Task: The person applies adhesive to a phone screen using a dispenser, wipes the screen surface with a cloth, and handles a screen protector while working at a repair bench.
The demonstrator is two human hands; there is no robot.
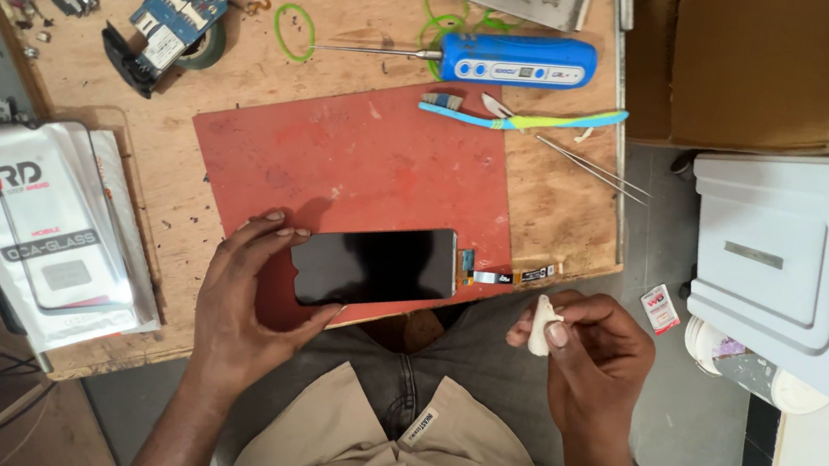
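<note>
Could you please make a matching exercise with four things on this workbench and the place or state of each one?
Things:
1. phone screen
2. white wad
3. blue tool
4. tweezers

Places:
A. pinched in the right hand
B. bare wood, right of the red mat
C. far edge, behind the mat
D. on the mat, steadied by the left hand

Pairs: 1-D, 2-A, 3-C, 4-B

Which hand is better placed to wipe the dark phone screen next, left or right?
Probably the right hand: it already pinches a small white wad just off the phone screen. The left hand grips the screen's end, steadying it on the red mat.
</note>
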